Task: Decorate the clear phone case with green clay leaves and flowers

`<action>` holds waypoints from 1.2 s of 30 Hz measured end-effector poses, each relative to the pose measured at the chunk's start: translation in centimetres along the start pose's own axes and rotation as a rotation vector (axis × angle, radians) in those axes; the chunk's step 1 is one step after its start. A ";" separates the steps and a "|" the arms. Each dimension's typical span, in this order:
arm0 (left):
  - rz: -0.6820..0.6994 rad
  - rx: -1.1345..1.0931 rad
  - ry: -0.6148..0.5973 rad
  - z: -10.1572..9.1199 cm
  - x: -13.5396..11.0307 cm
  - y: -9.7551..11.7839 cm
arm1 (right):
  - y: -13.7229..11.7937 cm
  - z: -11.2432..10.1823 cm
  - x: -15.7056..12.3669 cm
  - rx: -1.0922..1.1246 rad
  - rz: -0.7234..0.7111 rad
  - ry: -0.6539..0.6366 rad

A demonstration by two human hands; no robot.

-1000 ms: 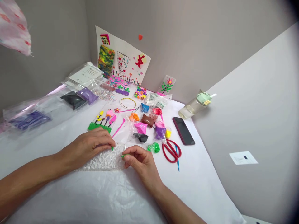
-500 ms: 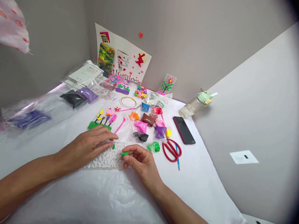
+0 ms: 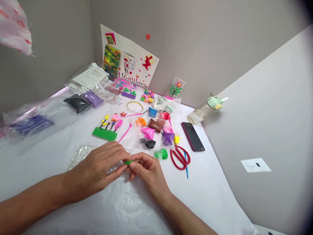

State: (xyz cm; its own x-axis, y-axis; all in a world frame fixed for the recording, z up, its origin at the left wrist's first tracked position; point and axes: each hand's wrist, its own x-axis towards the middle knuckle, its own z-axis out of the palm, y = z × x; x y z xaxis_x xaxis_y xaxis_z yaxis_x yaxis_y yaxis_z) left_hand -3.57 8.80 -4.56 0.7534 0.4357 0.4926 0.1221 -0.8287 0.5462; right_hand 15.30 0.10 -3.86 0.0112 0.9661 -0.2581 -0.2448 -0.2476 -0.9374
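My left hand [image 3: 102,168] and my right hand [image 3: 144,169] meet at their fingertips over a clear textured phone case [image 3: 80,155] on the white table. Both pinch a small piece of green clay [image 3: 128,162] between thumbs and forefingers. The left hand hides most of the case. A bag of green clay [image 3: 161,154] sits just right of my right hand. Beyond my left hand lies a decorated case with green clay grass and flowers [image 3: 107,129].
Small bags of coloured clay [image 3: 156,129] lie in the middle with a pink tool [image 3: 124,133]. Red scissors [image 3: 180,157], a blue tool [image 3: 186,169] and a dark phone [image 3: 192,136] lie right. A water bottle [image 3: 205,111] and artwork sheet [image 3: 128,67] stand behind. Plastic packets [image 3: 80,101] lie left.
My left hand has lifted off the clear case and moved right to join my right hand on the green clay piece. The case now shows at its left end.
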 end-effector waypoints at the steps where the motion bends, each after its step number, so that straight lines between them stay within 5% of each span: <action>1: 0.006 0.013 0.011 0.1 0.0 0.1 | 0.0 0.0 0.0 0.001 0.006 -0.005; 8: -0.086 -0.007 0.066 -0.1 0.1 0.5 | -0.6 0.4 -0.4 0.031 0.053 -0.099; 12: -0.456 -0.171 0.140 -1.7 0.4 0.0 | -0.6 0.3 -0.9 0.073 0.125 -0.223; 15: -0.653 -0.322 0.072 -2.8 0.6 -0.7 | -0.4 0.1 -0.9 0.087 0.063 -0.245; 20: -0.586 -0.372 -0.042 -3.3 0.7 -1.5 | -0.1 -0.5 -0.3 0.038 -0.044 -0.168; 32: -0.696 -0.535 -0.002 -2.8 0.7 -1.8 | -0.1 -0.5 0.0 0.026 -0.032 -0.100; 36: -0.677 -0.420 -0.034 -3.1 0.6 -1.8 | -0.1 -0.5 0.0 0.020 -0.028 -0.094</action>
State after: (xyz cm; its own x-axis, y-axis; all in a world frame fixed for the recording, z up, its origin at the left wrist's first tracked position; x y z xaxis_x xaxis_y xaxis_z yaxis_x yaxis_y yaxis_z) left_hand -5.36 11.61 -3.14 0.6224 0.7808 -0.0546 0.3117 -0.1833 0.9323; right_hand 15.76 0.05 -3.91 -0.0725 0.9754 -0.2080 -0.2650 -0.2199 -0.9388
